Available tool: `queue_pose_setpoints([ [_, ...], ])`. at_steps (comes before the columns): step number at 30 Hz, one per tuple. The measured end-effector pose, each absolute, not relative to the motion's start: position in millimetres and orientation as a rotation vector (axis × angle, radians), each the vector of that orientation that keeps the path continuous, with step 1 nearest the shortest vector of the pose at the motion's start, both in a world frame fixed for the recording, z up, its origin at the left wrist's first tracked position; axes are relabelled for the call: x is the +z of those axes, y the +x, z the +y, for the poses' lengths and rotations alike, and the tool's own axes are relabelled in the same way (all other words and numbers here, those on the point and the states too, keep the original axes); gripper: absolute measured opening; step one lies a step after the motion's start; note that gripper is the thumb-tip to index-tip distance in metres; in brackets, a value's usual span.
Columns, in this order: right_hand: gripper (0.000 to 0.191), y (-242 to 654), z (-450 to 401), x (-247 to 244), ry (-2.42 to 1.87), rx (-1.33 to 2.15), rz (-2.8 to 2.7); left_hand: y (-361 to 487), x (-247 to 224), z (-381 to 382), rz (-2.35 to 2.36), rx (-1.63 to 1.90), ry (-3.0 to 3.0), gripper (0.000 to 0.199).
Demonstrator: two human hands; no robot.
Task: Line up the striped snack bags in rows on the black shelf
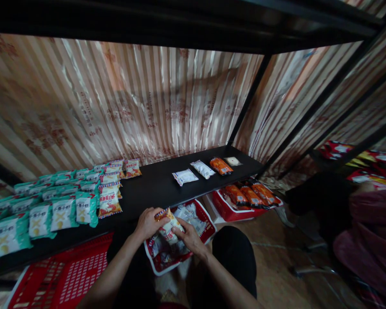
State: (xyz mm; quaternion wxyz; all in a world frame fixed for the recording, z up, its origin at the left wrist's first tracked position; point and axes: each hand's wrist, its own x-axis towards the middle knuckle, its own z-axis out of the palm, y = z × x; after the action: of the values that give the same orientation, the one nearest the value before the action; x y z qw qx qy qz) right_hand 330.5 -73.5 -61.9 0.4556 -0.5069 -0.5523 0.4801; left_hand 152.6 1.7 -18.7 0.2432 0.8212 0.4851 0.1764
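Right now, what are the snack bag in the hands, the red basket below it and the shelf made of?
Snack bag: probably thin plastic film, slightly shiny and creased. Basket: likely hard plastic, with a smooth white rim. Shelf: smooth, dark, dull finish; painted metal or coated board, I can't tell.

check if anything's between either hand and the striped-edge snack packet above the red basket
Nothing visible: the left hand and right hand both grip the striped-edge snack packet directly, above the red basket.

L hand (150, 224) + R hand (190, 238) close tog., fingers (154, 211) curled, thumbs (177, 232) inward; both forearms (120, 262) bare, extended fwd, angled in from btm of view.
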Motion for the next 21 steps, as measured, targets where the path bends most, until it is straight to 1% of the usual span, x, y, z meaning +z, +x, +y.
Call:
queue_pose_setpoints([
  [4,0.042,325.0,-76.2,-56.9,-1.141,1.349,-1.204,151.6,-14.1,3.7,1.291,0.526,2.124,0.035],
  [8,0.044,319.0,-78.6,-52.1,-1.089,1.434,-1.051,150.4,-10.5,4.5,1.205,0.582,1.939,0.036],
  [14,0.038,311.0,-79.5,-48.1,-1.071,1.504,-0.840,150.4,-13.8,4.0,1.131,0.732,1.670,0.039],
  [18,0.038,307.5,-78.1,-51.0,-1.062,1.521,-0.741,153.0,-18.1,2.2,1.178,0.812,1.482,0.043],
  [21,0.039,304.3,-75.9,-55.5,-1.052,1.521,-0.654,157.2,-23.7,0.5,1.118,0.883,1.328,0.048],
])
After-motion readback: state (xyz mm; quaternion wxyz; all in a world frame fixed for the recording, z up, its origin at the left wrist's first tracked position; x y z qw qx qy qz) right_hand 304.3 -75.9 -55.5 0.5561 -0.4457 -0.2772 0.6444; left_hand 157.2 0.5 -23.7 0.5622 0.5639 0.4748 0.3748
